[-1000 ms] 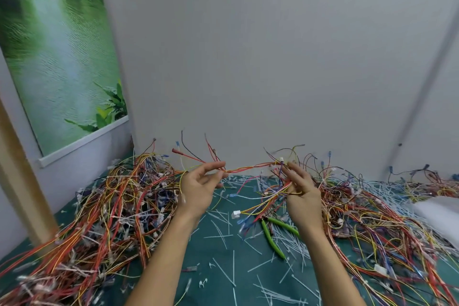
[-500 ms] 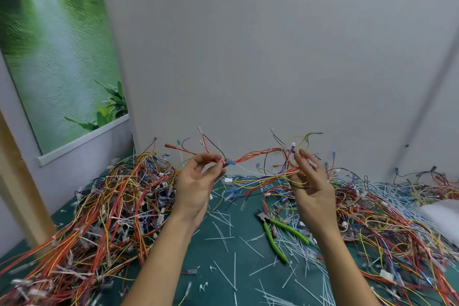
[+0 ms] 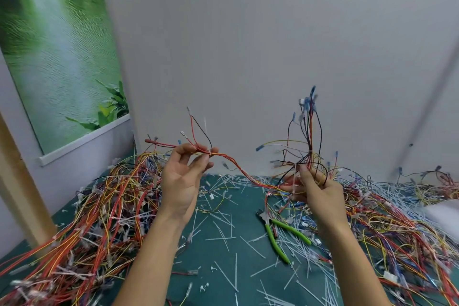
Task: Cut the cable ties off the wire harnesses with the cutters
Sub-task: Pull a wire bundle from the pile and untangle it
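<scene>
I hold one wire harness (image 3: 238, 167) in the air between both hands. My left hand (image 3: 185, 181) pinches its left end between thumb and fingertips, where red and black leads fan upward. My right hand (image 3: 314, 192) grips the other end, and a bunch of wires with blue terminals stands up from that fist. A white cable tie (image 3: 310, 152) wraps that upright bunch just above my fingers. The green-handled cutters (image 3: 279, 237) lie untouched on the green mat below and between my hands.
A big heap of red, orange and yellow harnesses (image 3: 94, 218) fills the left of the green mat (image 3: 223, 251); another heap (image 3: 397, 226) lies on the right. Cut white tie scraps (image 3: 305, 253) litter the middle. A grey wall stands close behind, a wooden post (image 3: 22, 194) at left.
Both hands have lifted the harness higher off the table. The right end of it has swung up, so its wires now stand upright above my right hand.
</scene>
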Demonstrator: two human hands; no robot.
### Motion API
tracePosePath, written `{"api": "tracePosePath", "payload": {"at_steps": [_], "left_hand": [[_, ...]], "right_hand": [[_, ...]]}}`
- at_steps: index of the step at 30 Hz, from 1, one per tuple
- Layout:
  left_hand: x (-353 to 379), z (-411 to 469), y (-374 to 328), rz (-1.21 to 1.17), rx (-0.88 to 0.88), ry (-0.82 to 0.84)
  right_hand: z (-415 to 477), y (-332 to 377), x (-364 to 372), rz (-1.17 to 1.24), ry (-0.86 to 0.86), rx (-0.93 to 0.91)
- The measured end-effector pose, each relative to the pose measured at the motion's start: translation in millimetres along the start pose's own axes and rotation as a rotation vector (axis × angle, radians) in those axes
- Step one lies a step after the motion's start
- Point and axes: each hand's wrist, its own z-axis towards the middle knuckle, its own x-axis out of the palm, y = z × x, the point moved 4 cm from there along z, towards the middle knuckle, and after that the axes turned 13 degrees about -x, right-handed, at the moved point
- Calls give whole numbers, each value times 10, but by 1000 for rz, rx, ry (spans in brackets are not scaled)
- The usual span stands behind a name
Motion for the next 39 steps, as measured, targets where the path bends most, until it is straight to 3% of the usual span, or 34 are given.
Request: {"api": "tracePosePath", "payload": {"at_steps": [9, 20, 29, 34, 39], "left_hand": [[-109, 33, -4, 169, 27, -107], [62, -96, 6, 963, 188, -38], [73, -117, 94, 1133, 188, -26], [53, -82, 73, 1178, 312, -116], [16, -89, 113, 1241, 175, -183]], "right_hand": [[27, -4, 3, 320, -57, 185], [31, 76, 55, 486, -86, 183], [-18, 182, 124, 597, -9, 195], [-36, 214, 145, 663, -5, 228], [-83, 255, 200, 638, 32, 259]]}}
